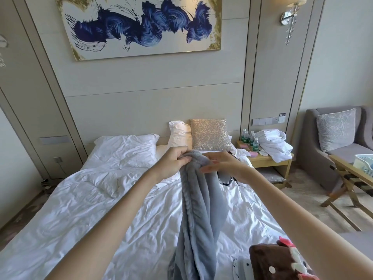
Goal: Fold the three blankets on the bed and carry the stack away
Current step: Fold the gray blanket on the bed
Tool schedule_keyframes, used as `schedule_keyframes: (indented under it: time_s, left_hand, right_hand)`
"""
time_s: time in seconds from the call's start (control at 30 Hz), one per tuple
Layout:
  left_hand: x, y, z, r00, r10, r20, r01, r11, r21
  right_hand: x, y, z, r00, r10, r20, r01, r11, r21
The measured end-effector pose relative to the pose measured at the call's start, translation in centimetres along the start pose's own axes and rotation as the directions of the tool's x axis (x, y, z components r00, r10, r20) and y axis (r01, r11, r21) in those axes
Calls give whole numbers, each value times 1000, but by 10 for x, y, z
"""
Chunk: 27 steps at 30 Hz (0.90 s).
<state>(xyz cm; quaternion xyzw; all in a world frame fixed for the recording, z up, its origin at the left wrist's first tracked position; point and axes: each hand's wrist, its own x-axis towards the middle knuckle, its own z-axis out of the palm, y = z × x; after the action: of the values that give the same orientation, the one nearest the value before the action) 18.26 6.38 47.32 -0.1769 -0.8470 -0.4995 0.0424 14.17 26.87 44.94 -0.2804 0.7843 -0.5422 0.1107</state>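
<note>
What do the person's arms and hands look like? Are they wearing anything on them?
Both arms are bare all the way to the picture's edge, so no sleeves show. The left hand and right hand have no gloves. There is no watch or bracelet on either wrist, and no rings that I can see, though the right fingers are a little blurry.

grey-blue blanket (pixel 198 209), brown blanket (pixel 276 261) (cartoon print), white bed (pixel 80 209)
</note>
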Motion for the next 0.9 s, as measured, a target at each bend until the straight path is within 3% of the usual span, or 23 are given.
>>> schedule_keyframes:
  time_s: [0.17,0.4,0.57,0.73,0.9]
  left_hand:
    - [7,8,-13,993,109,-34,-104,986,130]
    - [7,-2,-43,935,166,-314,-80,960,268]
    - [8,-5,-50,835,199,-513,-79,966,247]
    - [4,-18,-64,729,191,-658,-7,962,272]
    - [-4,-46,-63,652,78,-755,168,955,244]
  right_hand:
    - [7,22,13,996,89,-21,-90,993,-77]
    - [8,70,14,974,169,-148,-210,919,-334]
    - [-1,108,29,959,257,-120,-280,797,-535]
    - [-13,127,17,936,306,-174,-346,711,-612]
    - [-22,125,-3,932,265,-248,-351,493,-796]
